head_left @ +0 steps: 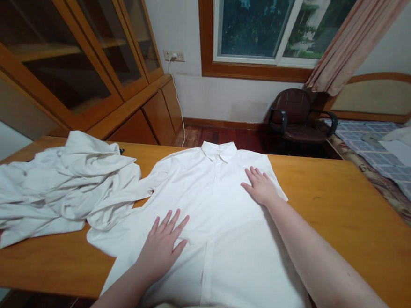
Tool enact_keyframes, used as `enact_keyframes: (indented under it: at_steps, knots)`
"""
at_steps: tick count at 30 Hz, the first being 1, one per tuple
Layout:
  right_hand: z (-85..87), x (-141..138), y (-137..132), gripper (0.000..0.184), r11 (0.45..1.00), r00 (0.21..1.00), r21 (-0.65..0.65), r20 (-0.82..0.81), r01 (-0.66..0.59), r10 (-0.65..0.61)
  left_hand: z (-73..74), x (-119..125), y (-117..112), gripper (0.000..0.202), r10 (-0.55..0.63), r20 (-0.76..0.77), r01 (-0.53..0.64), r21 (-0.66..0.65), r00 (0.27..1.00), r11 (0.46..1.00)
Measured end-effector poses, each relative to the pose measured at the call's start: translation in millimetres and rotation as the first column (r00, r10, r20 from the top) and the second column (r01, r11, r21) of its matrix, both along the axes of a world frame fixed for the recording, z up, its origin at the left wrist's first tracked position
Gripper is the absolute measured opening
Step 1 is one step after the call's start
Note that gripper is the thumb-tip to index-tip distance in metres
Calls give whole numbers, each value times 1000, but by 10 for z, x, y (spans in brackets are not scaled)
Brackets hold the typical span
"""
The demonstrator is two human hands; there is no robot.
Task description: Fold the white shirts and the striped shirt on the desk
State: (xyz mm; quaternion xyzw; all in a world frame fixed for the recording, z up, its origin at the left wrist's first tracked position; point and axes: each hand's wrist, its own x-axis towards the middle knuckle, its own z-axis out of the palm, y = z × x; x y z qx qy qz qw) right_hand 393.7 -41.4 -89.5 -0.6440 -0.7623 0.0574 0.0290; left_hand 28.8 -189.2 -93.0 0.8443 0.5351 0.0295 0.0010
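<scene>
A white collared shirt [219,211] lies spread front side up on the wooden table, its collar at the far edge and its hem towards my body. My left hand [162,247] rests on the lower left part of the shirt, fingers spread. Flat on the upper right of the shirt, near the shoulder, is my right hand [259,186], its fingers stretched out. Neither hand grips the cloth. The sleeve on the left runs up to a heap of crumpled white cloth [59,181], and where they meet is hard to tell.
The wooden table [341,220] extends to both sides. Beyond it stand a glass-doored cabinet [132,99] on the left and a brown armchair [296,115] near the window. A bed [386,138] with more white cloth is at right. A white cable [176,91] hangs from the wall socket.
</scene>
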Motion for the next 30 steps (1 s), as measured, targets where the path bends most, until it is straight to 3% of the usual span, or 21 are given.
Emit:
enact_keyframes:
  at_steps: [8, 15, 18, 23, 28, 30]
  knots:
    - [-72, 499, 194, 71, 981, 981, 4, -2, 196, -196, 1, -13, -8, 58, -4, 0, 4, -4, 1000, 1000]
    - [-99, 1010, 119, 59, 874, 872, 26, -85, 485, -482, -24, -55, -29, 58, -26, 9, 26, 26, 1000, 999]
    - [-94, 1146, 41, 57, 838, 831, 18, -142, 546, -538, -20, -50, -28, 58, -22, 18, 22, 29, 1000, 999]
    - [-38, 1083, -74, 60, 822, 810, -20, -157, 569, -565, -1, -39, -26, 58, -15, 20, 14, 16, 1000, 1000]
    - [43, 749, -325, 55, 879, 867, 22, -175, 477, -466, 3, -32, -26, 58, -10, 31, 10, 14, 999, 1000]
    - [60, 638, -425, 49, 863, 853, 0, -147, 506, -500, 1, -32, -25, 58, -7, 34, 7, 13, 999, 1000]
